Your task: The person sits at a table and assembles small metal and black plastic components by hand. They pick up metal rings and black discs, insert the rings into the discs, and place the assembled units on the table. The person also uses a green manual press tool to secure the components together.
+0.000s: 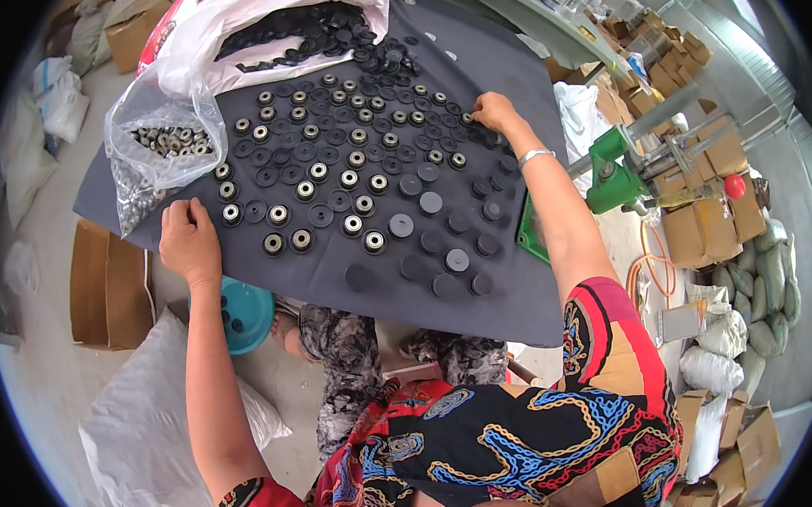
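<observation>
Rows of round black plastic caps [265, 176] cover the dark table sheet, many with a silver ring bearing [318, 172] seated inside. Nearer the right lie plain black discs [401, 225], face down or closed. My right hand [498, 115] reaches to the far right side of the rows, thumb and fingers pinched on a black cap with a bearing [466, 119]. At the table's left edge my left hand [189, 239] is closed, its fingers curled under; whatever it holds is hidden. Just beyond it hangs a clear bag of loose bearings [172, 142].
A white sack [198, 58] spills black caps at the far side. On the right stands a green hand press [611, 174] with a red knob. Below are a teal basin [249, 315], a cardboard box [109, 286] and a white sack [148, 418]. Boxes and sacks pile at right.
</observation>
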{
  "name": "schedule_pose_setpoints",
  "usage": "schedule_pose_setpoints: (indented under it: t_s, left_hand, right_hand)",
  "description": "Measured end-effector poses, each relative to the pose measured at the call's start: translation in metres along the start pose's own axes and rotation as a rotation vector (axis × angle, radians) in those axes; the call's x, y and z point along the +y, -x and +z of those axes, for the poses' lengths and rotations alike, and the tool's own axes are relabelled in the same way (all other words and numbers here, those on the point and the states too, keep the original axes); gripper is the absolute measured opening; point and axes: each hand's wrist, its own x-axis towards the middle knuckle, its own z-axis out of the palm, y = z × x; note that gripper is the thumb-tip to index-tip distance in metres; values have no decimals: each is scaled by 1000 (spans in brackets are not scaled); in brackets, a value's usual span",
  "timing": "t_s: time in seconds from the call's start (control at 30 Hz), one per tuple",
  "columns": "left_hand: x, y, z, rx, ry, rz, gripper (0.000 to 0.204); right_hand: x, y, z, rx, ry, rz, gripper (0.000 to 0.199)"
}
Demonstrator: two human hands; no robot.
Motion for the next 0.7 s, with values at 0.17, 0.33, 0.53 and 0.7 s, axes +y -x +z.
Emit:
schedule_pose_setpoints:
  t_s: [0.17,0.33,0.53,0.7]
  left_hand:
    - [2,0,-2,-21,-3,-13,19]
    - [2,-1,-1,-40,-10,-26,20]
    - [1,0,1,0,-17,0,18]
    - [0,1,-4,-31,-8,-38,20]
  right_hand:
    - [13,-3,3,37,-207,87,26]
    - [20,4,9,337,-163,-47,19]
    - [11,18,8,267,110,-132,18]
    - [14,14,-4,78,2,-88,30]
